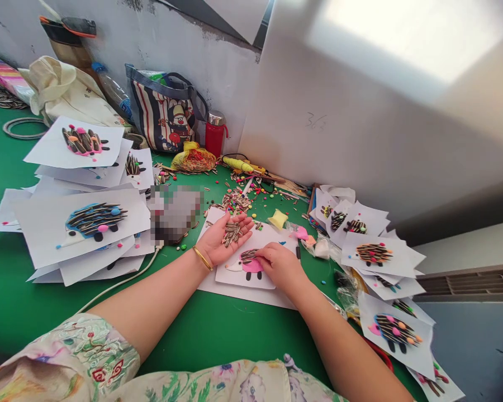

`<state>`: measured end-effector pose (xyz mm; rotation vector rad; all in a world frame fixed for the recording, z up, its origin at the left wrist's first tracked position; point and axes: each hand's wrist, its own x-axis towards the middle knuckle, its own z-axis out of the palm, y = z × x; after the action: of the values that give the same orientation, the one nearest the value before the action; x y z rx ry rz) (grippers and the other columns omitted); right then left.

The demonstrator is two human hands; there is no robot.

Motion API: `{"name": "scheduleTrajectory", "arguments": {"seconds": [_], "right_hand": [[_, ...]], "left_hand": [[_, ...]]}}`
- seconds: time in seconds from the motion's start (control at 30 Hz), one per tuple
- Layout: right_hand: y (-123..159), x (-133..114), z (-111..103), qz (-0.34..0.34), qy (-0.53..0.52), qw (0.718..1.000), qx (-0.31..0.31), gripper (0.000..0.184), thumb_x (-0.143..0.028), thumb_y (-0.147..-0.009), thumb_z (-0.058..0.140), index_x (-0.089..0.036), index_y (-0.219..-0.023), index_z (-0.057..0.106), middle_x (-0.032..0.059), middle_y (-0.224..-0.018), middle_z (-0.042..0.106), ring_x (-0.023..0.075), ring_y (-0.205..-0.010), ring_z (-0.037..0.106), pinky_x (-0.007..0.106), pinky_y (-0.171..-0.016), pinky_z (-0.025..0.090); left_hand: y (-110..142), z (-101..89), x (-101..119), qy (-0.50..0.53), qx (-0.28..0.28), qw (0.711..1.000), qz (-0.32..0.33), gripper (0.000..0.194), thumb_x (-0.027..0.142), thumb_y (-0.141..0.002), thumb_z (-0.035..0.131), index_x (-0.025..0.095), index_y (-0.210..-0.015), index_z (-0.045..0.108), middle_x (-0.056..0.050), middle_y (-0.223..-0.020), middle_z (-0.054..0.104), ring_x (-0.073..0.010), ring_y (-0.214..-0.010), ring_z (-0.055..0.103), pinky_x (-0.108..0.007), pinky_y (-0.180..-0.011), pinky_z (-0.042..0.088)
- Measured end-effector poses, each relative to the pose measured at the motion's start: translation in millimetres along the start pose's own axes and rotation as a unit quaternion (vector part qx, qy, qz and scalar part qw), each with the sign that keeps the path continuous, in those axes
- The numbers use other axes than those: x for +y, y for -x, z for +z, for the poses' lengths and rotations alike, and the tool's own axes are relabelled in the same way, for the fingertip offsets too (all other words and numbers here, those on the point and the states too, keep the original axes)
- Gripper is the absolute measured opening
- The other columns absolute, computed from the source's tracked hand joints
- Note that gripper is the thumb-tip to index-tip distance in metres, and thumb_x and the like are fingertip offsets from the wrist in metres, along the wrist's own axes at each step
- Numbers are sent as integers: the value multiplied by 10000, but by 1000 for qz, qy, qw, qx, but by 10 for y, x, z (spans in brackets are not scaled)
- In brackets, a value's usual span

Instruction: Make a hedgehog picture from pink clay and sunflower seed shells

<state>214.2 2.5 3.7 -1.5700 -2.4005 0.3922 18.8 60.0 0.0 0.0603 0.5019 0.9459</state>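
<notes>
My left hand [218, 241] is palm up, slightly cupped, with a small heap of striped sunflower seeds [232, 233] lying in it. Beside it, my right hand [283, 267] pinches at a row of seeds [248, 256] stuck on a pink clay hedgehog [254, 267]. The seed between those fingertips is mostly hidden. The hedgehog has black feet and a pale pointed snout, and sits on a white card [230, 277]. That card rests on a larger white sheet [218, 293].
Stacks of finished hedgehog cards stand left [39, 229] and right [347, 262]. Behind the hands lie loose seeds and coloured clay balls [237, 200], yellow clay [278, 219] and bagged clay [322, 248]. A striped bag [161, 114] and red flask [214, 137] stand by the wall. A white cable [121, 283] crosses left.
</notes>
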Motion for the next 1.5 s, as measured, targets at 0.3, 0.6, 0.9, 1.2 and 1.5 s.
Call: {"name": "scheduleTrajectory", "arguments": {"seconds": [0.3,0.6,0.9,1.2,1.5], "right_hand": [[-36,-11,35,-2,11,1000,-17,198,-179,-909,560,-218,-988,737,47,-908,672,172,-884,621,268,-805,485],[-32,-32,51,-7,-26,1000,0,159,-153,-892,572,-205,-963,704,42,-894,652,170,-878,601,275,-807,467],[17,1,2,18,-48,998,32,134,-205,-869,592,-206,-1001,615,25,-867,634,169,-792,573,275,-703,433],[-37,239,-405,87,0,995,53,213,-277,-945,454,-236,-889,656,17,-871,693,180,-822,608,276,-708,407],[-534,935,-784,244,214,944,68,288,-237,-914,441,-226,-992,717,80,-1034,691,202,-883,619,271,-665,390]], "left_hand": [[-7,-6,-4,-4,0,1000,1,376,381,-999,404,106,-1041,656,-142,-1134,681,-221,-1079,655,-391,-965,522],[-21,-19,-5,1,10,1000,2,360,370,-994,420,104,-1051,656,-146,-1167,673,-227,-1108,643,-391,-971,519],[-13,-10,-6,-7,11,1000,7,358,369,-992,424,106,-1044,661,-137,-1147,683,-233,-1102,648,-391,-968,523],[-5,9,-4,-3,26,1000,7,360,360,-994,415,106,-1055,662,-146,-1108,694,-242,-1093,655,-395,-958,531],[-2,15,2,-5,23,1000,-1,365,373,-994,412,107,-1051,656,-153,-1139,682,-222,-1070,666,-382,-942,537]]}}
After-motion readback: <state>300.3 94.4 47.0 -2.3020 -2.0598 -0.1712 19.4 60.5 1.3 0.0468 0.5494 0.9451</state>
